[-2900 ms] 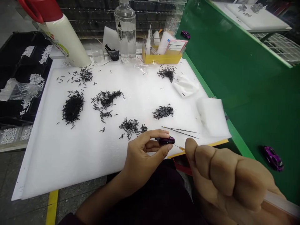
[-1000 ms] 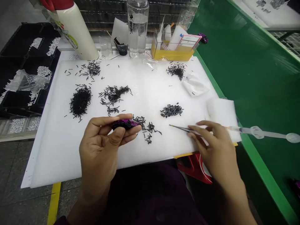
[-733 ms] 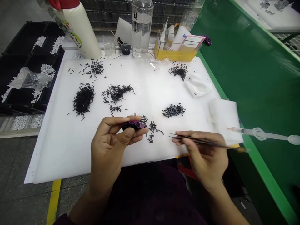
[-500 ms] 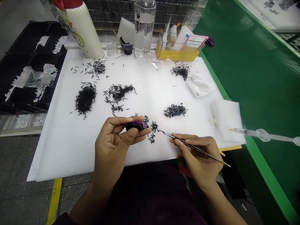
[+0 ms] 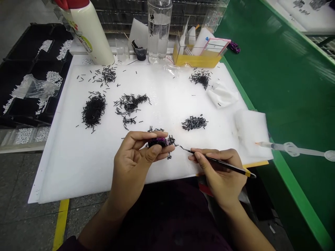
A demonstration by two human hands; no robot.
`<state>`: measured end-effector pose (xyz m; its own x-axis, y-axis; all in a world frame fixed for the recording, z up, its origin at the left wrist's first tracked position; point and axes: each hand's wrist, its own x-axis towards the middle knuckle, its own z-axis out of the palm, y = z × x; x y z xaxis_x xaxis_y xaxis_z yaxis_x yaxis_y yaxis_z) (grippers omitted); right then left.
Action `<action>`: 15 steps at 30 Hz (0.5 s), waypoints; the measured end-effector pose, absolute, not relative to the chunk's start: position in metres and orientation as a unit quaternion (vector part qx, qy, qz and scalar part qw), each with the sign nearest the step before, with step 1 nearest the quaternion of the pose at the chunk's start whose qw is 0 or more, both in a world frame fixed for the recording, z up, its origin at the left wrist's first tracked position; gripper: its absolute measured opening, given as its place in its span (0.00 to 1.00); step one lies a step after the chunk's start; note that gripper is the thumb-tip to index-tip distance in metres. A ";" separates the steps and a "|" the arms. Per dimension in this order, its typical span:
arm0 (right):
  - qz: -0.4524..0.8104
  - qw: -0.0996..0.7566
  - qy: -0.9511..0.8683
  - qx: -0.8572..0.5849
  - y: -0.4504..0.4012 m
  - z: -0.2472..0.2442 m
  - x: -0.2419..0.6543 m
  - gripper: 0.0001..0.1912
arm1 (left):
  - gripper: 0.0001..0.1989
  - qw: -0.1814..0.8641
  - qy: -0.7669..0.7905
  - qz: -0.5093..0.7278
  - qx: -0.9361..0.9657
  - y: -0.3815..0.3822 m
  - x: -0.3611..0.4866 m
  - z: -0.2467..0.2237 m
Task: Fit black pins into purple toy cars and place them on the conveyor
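Observation:
Between the thumb and fingers of my left hand (image 5: 138, 157) is a small purple and black toy car (image 5: 158, 141), held above the front of the white foam sheet (image 5: 78, 167). My right hand (image 5: 220, 170) grips black tweezers (image 5: 222, 164), their tips pointing left toward the car. A tiny dark part (image 5: 181, 147) shows at the tweezer tips; whether it is pinched is too small to tell. Just behind the car lies a loose cluster of small black parts (image 5: 171, 140), partly hidden by my left hand. A denser pile of black parts (image 5: 194, 123) sits beyond the tweezers.
More black piles (image 5: 93, 111) dot the foam. Along the back stand a cream bottle (image 5: 91, 35), a clear bottle (image 5: 159, 35) and a yellow-based box (image 5: 197, 61). At right, a syringe (image 5: 290, 149) rests on a foam block (image 5: 253, 129). Another purple car (image 5: 234, 47) lies on the green surface.
My left hand has shifted right with the toy car, closer to the tweezer tips. The tweezers have rolled in my right hand, showing their broad side. The view has shifted slightly.

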<state>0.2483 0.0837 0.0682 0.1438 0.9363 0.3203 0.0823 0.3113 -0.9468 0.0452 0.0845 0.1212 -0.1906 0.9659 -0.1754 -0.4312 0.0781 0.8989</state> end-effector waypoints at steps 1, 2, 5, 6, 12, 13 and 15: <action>0.358 0.603 -0.552 -0.451 0.083 0.070 0.250 0.15 | 0.07 0.572 0.465 0.611 0.288 0.084 0.046 0.121; 0.361 0.610 -0.558 -0.432 0.083 0.073 0.252 0.14 | 0.07 0.579 0.464 0.605 0.288 0.084 0.046 0.121; 0.387 0.608 -0.598 -0.350 0.083 0.085 0.263 0.16 | 0.09 0.619 0.459 0.573 0.279 0.085 0.048 0.121; 0.397 0.599 -0.617 -0.320 0.084 0.090 0.268 0.17 | 0.10 0.639 0.451 0.558 0.276 0.087 0.049 0.121; 0.433 0.526 -0.695 -0.230 0.101 0.107 0.286 0.20 | 0.15 0.753 0.378 0.483 0.238 0.094 0.052 0.119; 0.429 0.523 -0.701 -0.226 0.103 0.108 0.287 0.21 | 0.16 0.764 0.363 0.480 0.234 0.094 0.053 0.119; 0.415 0.518 -0.714 -0.223 0.103 0.112 0.288 0.24 | 0.16 0.769 0.347 0.488 0.225 0.095 0.055 0.119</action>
<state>0.2877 0.1025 0.1118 -0.3645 0.7476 0.5551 -0.1109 0.5571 -0.8230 0.0555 0.0949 0.1192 0.2838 0.9062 -0.3135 -0.5935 0.4227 0.6849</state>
